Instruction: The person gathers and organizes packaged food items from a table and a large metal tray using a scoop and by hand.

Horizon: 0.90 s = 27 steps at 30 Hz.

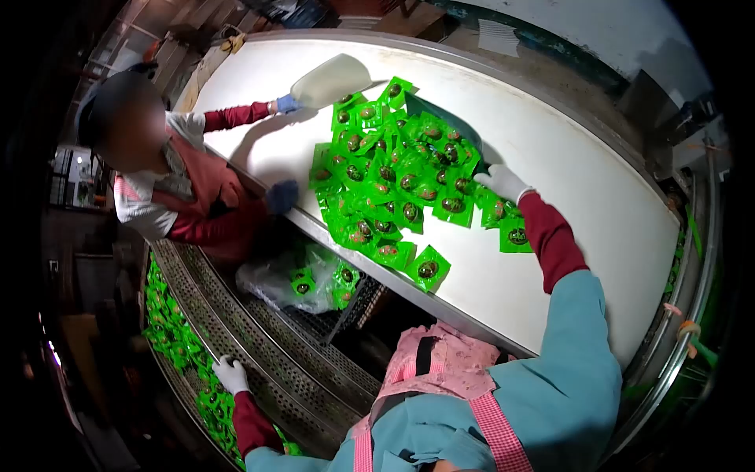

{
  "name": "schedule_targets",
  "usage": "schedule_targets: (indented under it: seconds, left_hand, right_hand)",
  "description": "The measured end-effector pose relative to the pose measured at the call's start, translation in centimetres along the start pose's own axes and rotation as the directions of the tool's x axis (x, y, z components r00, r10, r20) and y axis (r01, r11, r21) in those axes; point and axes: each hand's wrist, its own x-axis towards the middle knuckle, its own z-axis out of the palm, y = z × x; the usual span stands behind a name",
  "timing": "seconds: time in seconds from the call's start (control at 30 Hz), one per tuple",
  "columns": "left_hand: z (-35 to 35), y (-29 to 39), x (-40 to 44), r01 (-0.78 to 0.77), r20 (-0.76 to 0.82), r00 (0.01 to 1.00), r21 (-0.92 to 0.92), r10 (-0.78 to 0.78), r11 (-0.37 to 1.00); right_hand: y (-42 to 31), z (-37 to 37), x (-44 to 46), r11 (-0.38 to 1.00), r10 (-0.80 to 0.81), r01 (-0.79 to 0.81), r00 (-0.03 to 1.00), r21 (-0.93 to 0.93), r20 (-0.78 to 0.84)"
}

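My right hand point(505, 182), in a white glove, is closed at the near end of a dark green scoop point(447, 116). The scoop lies among a heap of bright green packets point(385, 169) with dark round prints, on a white-topped table point(582, 228). Several packets lie just below my right wrist. My left hand point(230, 375), also gloved, is low at the left, over the edge of a perforated metal conveyor point(267, 354). Its fingers look slightly apart, with nothing visible in them. More green packets point(169, 334) fill the channel beside it.
Across the table corner stands a co-worker point(189, 173) in blue gloves, one hand holding a pale scoop point(334, 81). Below the table edge, a clear plastic bag point(291, 279) with packets sits by a black crate point(354, 307). Metal rails point(684, 315) run along the right.
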Motion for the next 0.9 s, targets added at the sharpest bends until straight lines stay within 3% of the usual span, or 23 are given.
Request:
schedule_targets:
  seconds: [0.17,0.2,0.23,0.3,0.37,0.43,0.53,0.57,0.6,0.63,0.7,0.77,0.83,0.87,0.9]
  left_hand:
    - [-0.6,0.7,0.2,0.004,-0.008,1.0,0.125,-0.003,0.992]
    - [-0.6,0.9,0.3,0.015,-0.022,1.0,0.154,-0.012,0.988]
    - [-0.5,1.1,0.6,0.025,-0.039,0.999,0.182,-0.018,0.983]
    - [-1.2,2.1,0.8,-0.063,-0.084,0.993,0.225,0.084,0.972]
    - [-1.1,3.6,1.4,-0.106,-0.164,0.977,0.177,0.136,0.978]
    - [1.2,6.4,2.8,-0.215,-0.197,0.951,0.132,0.238,0.968]
    - [5.1,16.4,3.7,-0.553,-0.27,0.823,-0.183,0.5,0.813]
    - [5.3,20.9,3.0,-0.602,-0.253,0.798,-0.291,0.548,0.743]
    - [5.9,24.7,2.7,-0.645,-0.244,0.759,-0.404,0.604,0.649]
    - [6.4,28.2,2.3,-0.678,-0.246,0.713,-0.48,0.657,0.557]
    - [7.0,34.2,1.2,-0.649,-0.232,0.689,-0.62,0.687,0.441]
    - [7.5,38.8,0.6,-0.634,-0.256,0.677,-0.679,0.69,0.37]
    - [8.8,41.8,0.7,-0.679,-0.276,0.665,-0.611,0.693,0.408]
    - [9.8,43.0,1.0,-0.67,-0.289,0.684,-0.611,0.67,0.421]
    - [10.7,44.1,1.3,-0.66,-0.304,0.705,-0.611,0.641,0.436]
  right_hand:
    - [-4.2,4.5,-5.6,0.956,-0.028,0.027,1.0,-0.292,0.001]
    - [-4.0,5.6,-6.8,0.915,-0.12,0.1,0.992,-0.39,-0.026]
    - [-3.7,6.5,-8.1,0.917,-0.113,0.097,0.993,-0.387,-0.019]
    - [-4.3,7.7,-11.0,0.863,-0.134,0.093,0.99,-0.497,-0.047]
    - [-4.6,8.3,-14.1,0.745,-0.239,0.128,0.967,-0.655,-0.082]
    - [-4.7,8.9,-16.5,0.716,-0.271,0.117,0.955,-0.689,-0.119]
    - [-5.0,9.4,-19.7,0.672,-0.299,0.121,0.947,-0.73,-0.119]
    - [-5.2,9.1,-20.7,0.652,-0.324,0.145,0.941,-0.744,-0.101]
    - [-5.3,8.8,-21.8,0.655,-0.276,0.135,0.959,-0.744,-0.069]
    - [-4.7,8.7,-22.6,0.747,-0.243,0.101,0.961,-0.657,-0.129]
    - [-2.8,9.0,-24.5,0.861,-0.03,-0.152,0.937,-0.485,-0.348]
    - [1.2,10.2,-25.4,0.796,0.368,-0.535,0.8,-0.285,-0.473]
    - [2.0,9.7,-26.1,0.725,0.454,-0.662,0.669,-0.193,-0.589]
    - [2.6,10.0,-26.1,0.659,0.498,-0.695,0.689,-0.287,-0.527]
    - [4.2,11.7,-25.6,0.559,0.449,-0.644,0.765,-0.522,-0.462]
